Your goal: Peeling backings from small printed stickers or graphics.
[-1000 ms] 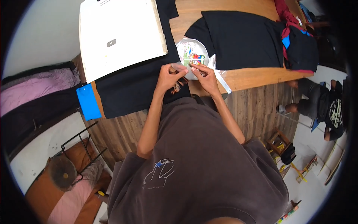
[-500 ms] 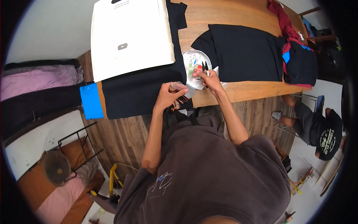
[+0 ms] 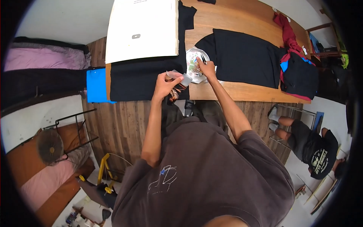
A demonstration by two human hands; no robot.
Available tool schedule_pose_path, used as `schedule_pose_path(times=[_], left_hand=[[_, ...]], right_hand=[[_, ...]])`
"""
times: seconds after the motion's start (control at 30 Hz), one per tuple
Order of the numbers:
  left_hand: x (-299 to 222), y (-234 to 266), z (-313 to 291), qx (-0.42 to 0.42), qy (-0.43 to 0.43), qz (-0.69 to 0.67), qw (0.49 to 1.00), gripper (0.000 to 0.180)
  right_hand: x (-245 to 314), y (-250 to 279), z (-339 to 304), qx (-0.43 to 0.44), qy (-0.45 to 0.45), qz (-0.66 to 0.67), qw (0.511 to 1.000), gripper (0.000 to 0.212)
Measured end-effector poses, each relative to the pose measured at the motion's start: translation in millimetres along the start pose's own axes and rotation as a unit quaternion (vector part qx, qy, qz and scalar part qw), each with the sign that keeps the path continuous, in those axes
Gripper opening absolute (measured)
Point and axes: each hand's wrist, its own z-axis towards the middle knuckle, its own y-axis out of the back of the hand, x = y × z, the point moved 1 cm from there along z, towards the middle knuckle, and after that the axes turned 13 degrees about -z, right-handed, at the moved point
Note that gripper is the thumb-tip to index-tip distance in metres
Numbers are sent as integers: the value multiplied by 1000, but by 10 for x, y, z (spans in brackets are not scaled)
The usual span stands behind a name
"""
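Note:
My left hand pinches a translucent printed film near the table's front edge. Part of its dark, orange-brown print hangs below my fingers. My right hand is closed around small black thread snips, whose blades point away from me. Its fingertips are over a white, dish-like container lined with crinkled plastic and holding colourful scraps. Black folded garments lie on both sides: one black cloth on the left and another black garment on the right.
A large white panel rests on the left black cloth. Blue material hangs at the table's left end. Red and black garments are heaped at the right end of the wooden table. Another person sits at the right.
My right hand has dipped lower over the container, and the snips show less. The film in my left hand is tilted more into view. The whole view has shifted slightly.

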Motion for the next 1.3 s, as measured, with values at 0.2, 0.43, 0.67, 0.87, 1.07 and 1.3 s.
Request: schedule_pose_path(times=[0.2,0.43,0.67,0.87,1.07,1.3], left_hand=[[-172,139,-94,-8,0,12,1000,12],[-277,523,-64,59,70,22,996,12],[-448,664,-93,102,64,26,992,12],[-405,603,-43,124,44,1,991,15],[-400,409,35,129,71,-1,989,15],[-360,92,108,122,94,-33,987,14]], right_hand=[[-166,-177,-116,-29,63,22,997,30],[-201,-269,-430,-114,80,159,977,32],[140,-168,-653,-90,-91,209,970,61],[252,-33,-710,130,-63,492,859,83],[132,42,-804,-2,-26,373,928,40],[285,419,-1279,31,91,272,957,39]])
